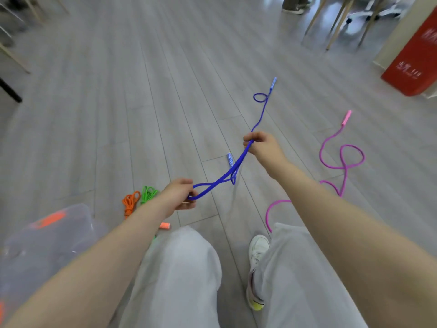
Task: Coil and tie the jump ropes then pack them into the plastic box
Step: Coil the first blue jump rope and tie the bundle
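A blue jump rope point(236, 163) is stretched doubled between my hands above the floor. My left hand point(179, 194) pinches its looped end low at centre. My right hand point(262, 144) grips the strands higher and further right. From there one strand trails across the floor to a light blue handle point(273, 83); the other patterned blue handle point(230, 159) hangs below the strands. A pink rope point(343, 162) with a pink handle point(346, 117) lies loose on the right. Orange point(129, 202) and green point(148, 194) ropes lie bundled near the clear plastic box point(45, 242) at lower left.
An orange handle point(164, 225) lies by my left knee. My legs in pale trousers and a white shoe point(257, 249) fill the bottom. A red stand point(413, 62) is at the far right, chair legs point(335, 29) and a person's feet at the back.
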A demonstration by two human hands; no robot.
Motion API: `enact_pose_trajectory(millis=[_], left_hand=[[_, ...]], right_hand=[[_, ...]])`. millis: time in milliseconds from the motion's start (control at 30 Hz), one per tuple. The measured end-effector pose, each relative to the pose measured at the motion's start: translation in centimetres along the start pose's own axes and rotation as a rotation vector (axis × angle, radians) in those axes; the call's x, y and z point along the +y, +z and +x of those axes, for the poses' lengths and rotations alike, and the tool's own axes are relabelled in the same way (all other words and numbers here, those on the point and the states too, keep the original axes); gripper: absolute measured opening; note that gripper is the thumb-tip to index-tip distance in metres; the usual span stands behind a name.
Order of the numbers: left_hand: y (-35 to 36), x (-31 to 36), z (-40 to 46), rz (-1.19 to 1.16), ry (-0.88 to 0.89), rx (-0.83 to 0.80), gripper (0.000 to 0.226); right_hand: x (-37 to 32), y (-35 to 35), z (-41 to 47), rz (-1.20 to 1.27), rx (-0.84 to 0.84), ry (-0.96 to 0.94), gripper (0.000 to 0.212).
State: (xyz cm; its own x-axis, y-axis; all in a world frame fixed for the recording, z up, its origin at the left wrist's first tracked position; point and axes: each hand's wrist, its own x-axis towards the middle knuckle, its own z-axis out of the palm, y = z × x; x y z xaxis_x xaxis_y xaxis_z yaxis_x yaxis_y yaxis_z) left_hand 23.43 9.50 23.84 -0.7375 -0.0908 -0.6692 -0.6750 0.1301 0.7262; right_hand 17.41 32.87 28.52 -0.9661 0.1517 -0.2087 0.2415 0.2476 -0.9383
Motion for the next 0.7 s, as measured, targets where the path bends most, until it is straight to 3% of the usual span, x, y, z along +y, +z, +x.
enact_pose_trajectory(millis=[100, 167, 233, 367, 500, 700], left_hand=[[0.3, -0.5, -2.4, 0.259, 0.051, -0.131, 0.030], [0.7, -0.9, -3.5, 0.369, 0.097, -0.214, 0.026], [0.9, -1.3, -4.4, 0.462, 0.140, -0.251, 0.024], [0.6, -1.6, -4.9, 0.666, 0.259, -0.132, 0.033], [-0.5, -1.1, -5.3, 0.616, 0.298, -0.017, 0.049], [-0.4, -0.5, -7.3, 0.581, 0.359, -0.011, 0.058]], right_hand=[[-4.6, 0.9, -1.4, 0.309, -0.054, 0.020, 0.028], [-6.9, 1.3, -2.5, 0.324, -0.064, -0.052, 0.017], [-8.7, 1.5, -3.7, 0.273, -0.084, -0.143, 0.012], [-11.2, 1.6, -5.7, 0.081, -0.093, -0.190, 0.035], [-12.7, 1.4, -7.3, -0.115, -0.074, -0.108, 0.046], [-13.9, 0.5, -9.5, -0.422, -0.119, -0.124, 0.018]])
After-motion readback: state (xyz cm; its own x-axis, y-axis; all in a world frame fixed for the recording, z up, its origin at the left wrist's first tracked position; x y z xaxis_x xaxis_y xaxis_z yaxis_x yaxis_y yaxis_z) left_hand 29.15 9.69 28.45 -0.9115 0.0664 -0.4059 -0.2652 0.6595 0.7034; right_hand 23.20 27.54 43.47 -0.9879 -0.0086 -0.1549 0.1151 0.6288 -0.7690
